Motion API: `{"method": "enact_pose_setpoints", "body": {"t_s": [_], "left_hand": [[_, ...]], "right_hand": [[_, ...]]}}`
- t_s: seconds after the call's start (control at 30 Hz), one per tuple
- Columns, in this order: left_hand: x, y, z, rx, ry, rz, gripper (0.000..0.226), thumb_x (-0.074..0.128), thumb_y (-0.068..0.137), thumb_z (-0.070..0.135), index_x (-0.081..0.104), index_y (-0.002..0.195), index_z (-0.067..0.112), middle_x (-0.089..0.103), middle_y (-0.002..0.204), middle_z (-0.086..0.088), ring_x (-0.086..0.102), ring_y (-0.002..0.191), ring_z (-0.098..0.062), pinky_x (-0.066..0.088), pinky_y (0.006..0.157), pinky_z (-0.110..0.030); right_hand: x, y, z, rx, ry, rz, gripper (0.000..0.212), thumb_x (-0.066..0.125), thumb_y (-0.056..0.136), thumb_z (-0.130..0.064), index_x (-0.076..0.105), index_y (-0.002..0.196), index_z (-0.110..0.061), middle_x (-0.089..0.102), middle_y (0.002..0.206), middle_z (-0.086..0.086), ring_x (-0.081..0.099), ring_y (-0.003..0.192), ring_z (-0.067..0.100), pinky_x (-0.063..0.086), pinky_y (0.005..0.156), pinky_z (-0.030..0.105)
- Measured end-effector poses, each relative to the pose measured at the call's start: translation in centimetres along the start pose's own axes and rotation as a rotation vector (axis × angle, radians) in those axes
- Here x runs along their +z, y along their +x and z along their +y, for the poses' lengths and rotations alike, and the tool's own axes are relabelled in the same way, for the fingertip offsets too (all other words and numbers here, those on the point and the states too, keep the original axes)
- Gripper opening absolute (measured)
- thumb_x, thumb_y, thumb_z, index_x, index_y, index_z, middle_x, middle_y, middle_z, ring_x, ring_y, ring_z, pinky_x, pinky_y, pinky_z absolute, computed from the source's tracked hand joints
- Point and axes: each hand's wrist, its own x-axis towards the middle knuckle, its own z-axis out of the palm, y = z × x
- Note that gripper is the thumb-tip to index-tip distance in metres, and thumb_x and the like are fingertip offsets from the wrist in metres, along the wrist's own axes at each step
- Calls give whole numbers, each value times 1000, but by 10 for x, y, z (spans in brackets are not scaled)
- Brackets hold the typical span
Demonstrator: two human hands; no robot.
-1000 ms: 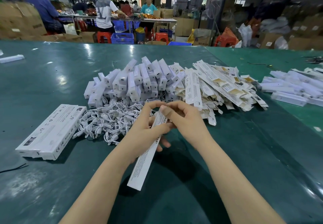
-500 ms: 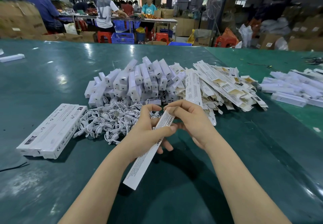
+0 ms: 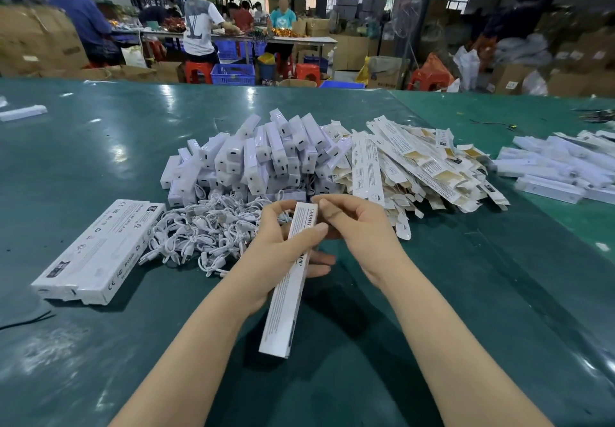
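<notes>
My left hand (image 3: pixel 283 246) grips a long narrow white carton (image 3: pixel 286 296) printed "SMART ... LAMP", held slanted above the green table (image 3: pixel 100 343). My right hand (image 3: pixel 352 226) has its fingers curled at the carton's far end, touching the top flap area; whether it pinches the flap is hidden. Behind the hands lie a tangle of white cables (image 3: pixel 206 230), a heap of white lamp units (image 3: pixel 263 156) and a pile of flat unfolded cartons (image 3: pixel 416 170).
A row of filled white cartons (image 3: pixel 100 250) lies at the left. More white boxes (image 3: pixel 559 170) are stacked at the right. A single white piece (image 3: pixel 23 113) sits far left. People work at tables beyond the far edge, among cardboard boxes and crates.
The carton has turned more upright in my left hand, its near end swinging right. My right hand's fingers have shifted at the top end.
</notes>
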Motion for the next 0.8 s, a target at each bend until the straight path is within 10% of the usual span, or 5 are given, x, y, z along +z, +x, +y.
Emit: {"method": "enact_pose_setpoints", "body": {"t_s": [0.17,0.37,0.53,0.8], "left_hand": [[0,-1,4,-108,-163,-26,75,78,62,25,43,127,11,73,72,-7,72,62,-21,58,55,-26],[0,0,6,-172,-229,-89,78,70,69,43,51,129,-3,73,84,-13,72,70,-21,59,56,-26],[0,-2,2,-247,-73,-109,47,49,95,50,58,119,10,66,71,-5,60,54,-16,51,47,-24],[-2,0,3,-236,-118,-96,46,41,98,55,56,110,12,59,70,-5,50,46,-15,43,40,-23]], "right_hand": [[0,2,-3,176,-5,-60,21,53,99,-26,73,100,-20,74,96,-3,65,85,12,54,73,28],[3,1,0,114,70,-7,19,61,94,-21,74,80,-23,68,73,-1,59,66,11,49,64,23],[-4,5,4,-8,11,179,15,64,92,-29,73,80,-25,67,66,-12,56,59,-1,47,58,15],[-3,6,9,-22,35,18,13,67,90,-33,64,98,-23,73,83,-6,65,78,5,50,65,22]]}}
